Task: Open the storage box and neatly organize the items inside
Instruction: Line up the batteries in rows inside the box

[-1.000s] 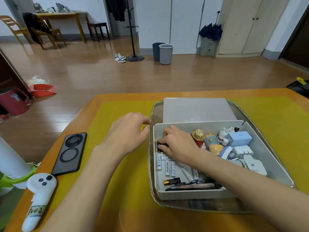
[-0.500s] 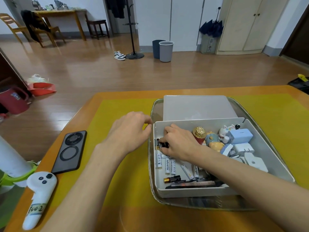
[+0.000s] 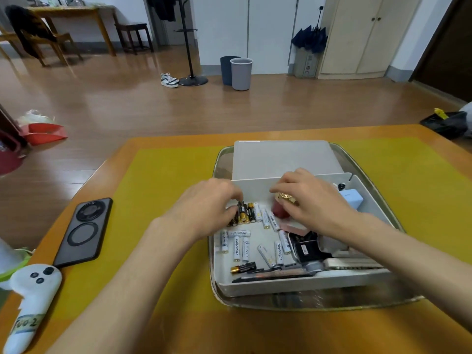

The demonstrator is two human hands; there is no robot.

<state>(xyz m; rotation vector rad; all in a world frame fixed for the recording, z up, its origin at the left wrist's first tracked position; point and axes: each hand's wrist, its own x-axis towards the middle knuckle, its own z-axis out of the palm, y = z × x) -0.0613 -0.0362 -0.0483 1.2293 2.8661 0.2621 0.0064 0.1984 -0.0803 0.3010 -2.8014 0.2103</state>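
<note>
The white storage box (image 3: 293, 283) stands open inside a clear tray (image 3: 319, 302), with its lid (image 3: 281, 159) lying flat behind it. My left hand (image 3: 204, 208) reaches over the box's left wall, fingertips pinching a cluster of black-and-gold batteries (image 3: 242, 213) near the back left corner. Several white batteries (image 3: 237, 245) lie loose on the box floor, and one black battery (image 3: 244, 267) lies near the front. My right hand (image 3: 316, 203) curls over a red jar with a gold cap (image 3: 281, 210). A blue charger (image 3: 351, 198) shows behind that hand; other items under it are hidden.
A black phone (image 3: 84, 231) and a white controller (image 3: 30, 300) lie at the table's left edge. The tray sits on a yellow mat (image 3: 166, 187). A black device (image 3: 305, 247), a pink block (image 3: 293, 227) and pens (image 3: 268, 274) fill the box's front.
My left hand moved from outside the box's left wall into the box onto the black batteries. My right hand shifted right from the batteries to the red jar.
</note>
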